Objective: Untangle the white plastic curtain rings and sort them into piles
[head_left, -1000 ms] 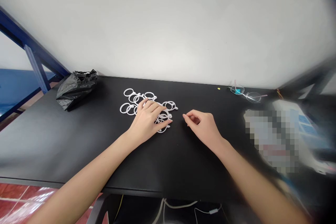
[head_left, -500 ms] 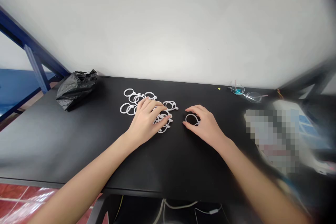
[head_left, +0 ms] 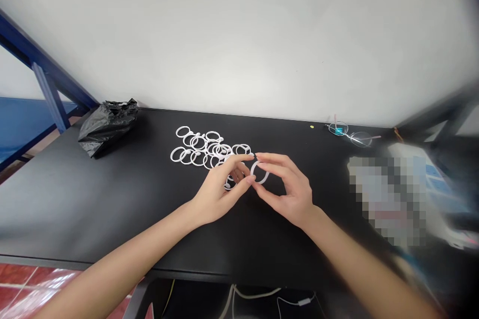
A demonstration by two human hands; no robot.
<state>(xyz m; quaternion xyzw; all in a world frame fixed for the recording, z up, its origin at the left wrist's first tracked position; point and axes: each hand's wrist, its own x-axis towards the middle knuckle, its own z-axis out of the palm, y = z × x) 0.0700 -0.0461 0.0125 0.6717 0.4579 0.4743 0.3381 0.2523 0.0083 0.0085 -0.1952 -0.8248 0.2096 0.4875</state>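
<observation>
A white plastic curtain ring (head_left: 267, 177) is held up between my two hands, in front of the right end of the ring pile. The fingertips and thumb of my right hand (head_left: 290, 184) grip its right side. My left hand (head_left: 220, 187) touches the left side of the same ring with its thumb, index finger stretched along the top; its other fingers are curled. Behind and left of my left hand, several more white rings (head_left: 197, 150) with small knobs lie overlapping on the black table (head_left: 149, 209). My left hand covers part of that pile.
A crumpled black plastic bag (head_left: 108, 127) lies at the back left. Wire-framed glasses (head_left: 352, 136) rest near the wall at the back right. A blurred, pixelated package (head_left: 389, 199) sits at the right. Cables (head_left: 258, 294) hang below the table's front edge.
My right hand has lifted the ring off the table and brought it left. My left hand has left the top of the pile and moved right to meet it.
</observation>
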